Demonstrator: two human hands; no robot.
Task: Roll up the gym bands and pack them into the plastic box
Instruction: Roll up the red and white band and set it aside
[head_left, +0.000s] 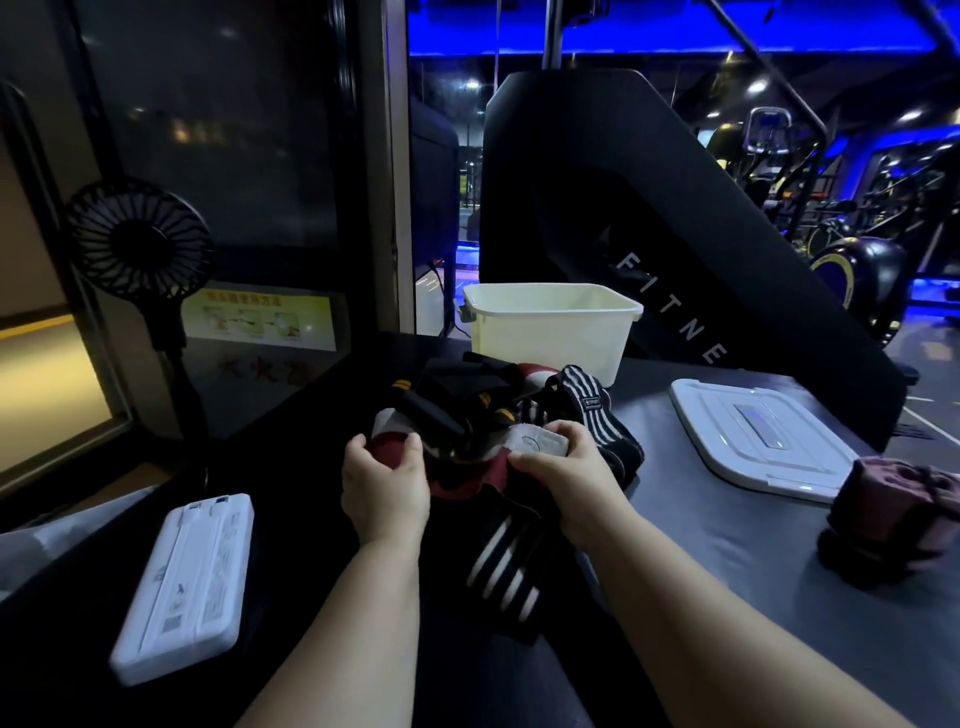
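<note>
Over the middle of the dark counter (727, 561), the left grip (384, 488) curls round one end of a dark red band (467, 486). The right grip (558, 467) pinches the band's pale label patch (535, 441). Just behind them lies a tangled pile of bands (467, 400), and a black striped band (506, 566) trails to the near edge. The open plastic box (550, 332) stands at the far edge, its lid (758, 436) flat toward the right edge beside a rolled maroon band (893, 519).

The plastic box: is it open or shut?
Open. The plastic box shows its bare inner walls, and its lid lies flat on the table to the right, apart from it.
</note>
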